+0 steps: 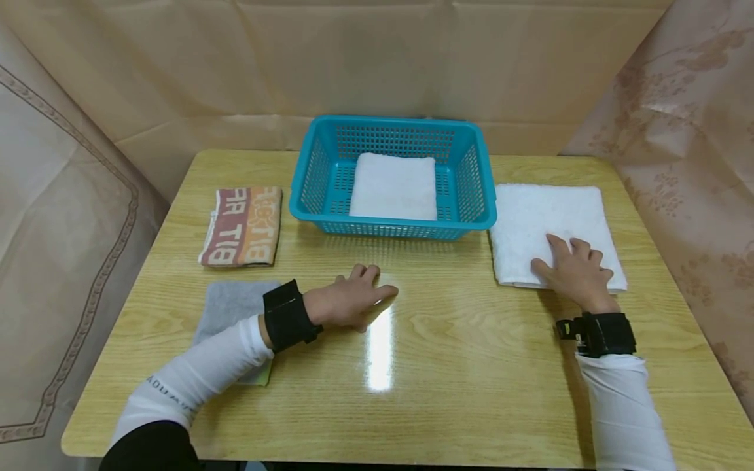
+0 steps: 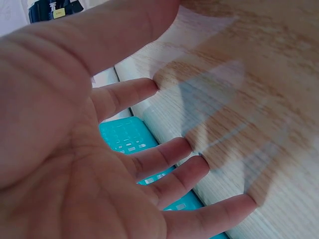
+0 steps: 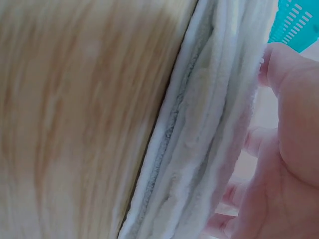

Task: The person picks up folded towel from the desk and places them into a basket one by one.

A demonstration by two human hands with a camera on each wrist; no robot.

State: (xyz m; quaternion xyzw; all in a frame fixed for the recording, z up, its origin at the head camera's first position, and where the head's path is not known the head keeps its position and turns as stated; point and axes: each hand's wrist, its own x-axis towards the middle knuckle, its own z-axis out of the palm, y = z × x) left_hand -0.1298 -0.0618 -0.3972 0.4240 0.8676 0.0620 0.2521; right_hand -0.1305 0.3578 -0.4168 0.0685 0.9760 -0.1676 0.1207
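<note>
On the table (image 1: pixel 465 392), the right hand (image 1: pixel 577 273) partly covers white towel (image 1: pixel 544 212).

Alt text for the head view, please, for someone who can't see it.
A person's right hand rests on a folded white towel beside a blue basket holding a smaller white towel; the left hand touches the table. A patterned towel and a gray cloth lie on the left.

Left arm: white sleeve (image 1: pixel 206 366), wrinkled, dark lettering (image 1: pixel 169 392) across the forearm; black cloth (image 1: pixel 150 448) towards the upper arm; broad black strap (image 1: pixel 288 316) at the wrist; left hand (image 1: pixel 353 297) bare. Right arm: white cuff (image 1: pixel 618 399), lightly creased; black band (image 1: pixel 611 334); small black block (image 1: pixel 567 329) projecting from its inner side; right hand (image 1: pixel 577 271) bare.
</note>
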